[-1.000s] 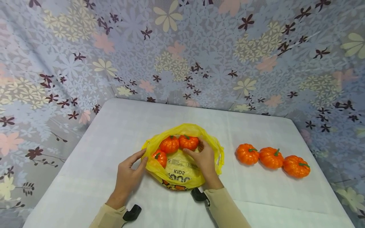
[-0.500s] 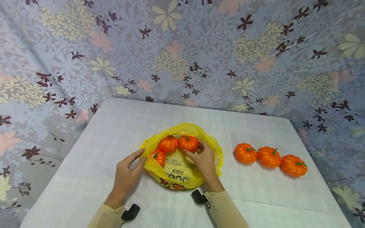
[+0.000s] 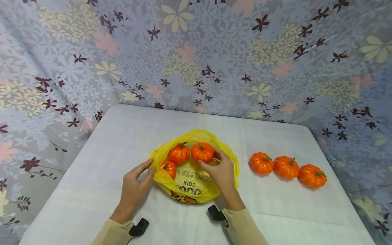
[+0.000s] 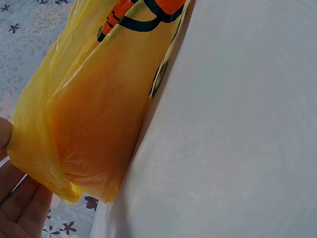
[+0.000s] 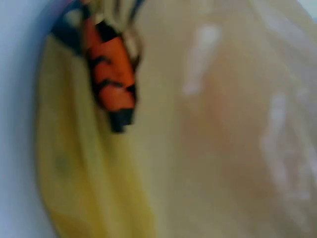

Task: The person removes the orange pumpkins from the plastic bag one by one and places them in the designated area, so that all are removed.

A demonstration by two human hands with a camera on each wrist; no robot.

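Note:
A yellow plastic bag (image 3: 196,195) lies on the table with its mouth spread wide. My left hand (image 3: 134,187) pinches its left rim between thumb and fingers; the left wrist view shows the thin bag (image 4: 94,134) beside those fingers. Inside, my right hand (image 3: 223,170) grips a small orange toy pumpkin (image 3: 202,152) with a green stem, thumb in front and fingers at its right side. Two more pumpkins sit in the bag: one at the back (image 3: 179,153), one at the left (image 3: 169,169), partly covered by the rim. Blurred yellow plastic (image 5: 163,148) fills the right wrist view.
Three more orange pumpkins stand in a row to the right of the bag: a near-left one (image 3: 261,163), a middle one (image 3: 286,167) and a right one (image 3: 312,176). White cloth covers the table (image 3: 92,190). A flowered curtain (image 3: 183,61) hangs behind.
The pumpkin in my right hand has risen slightly and stands a little apart from its neighbour. The back pumpkin has tipped, its stem now leaning right. My left hand keeps its hold on the rim.

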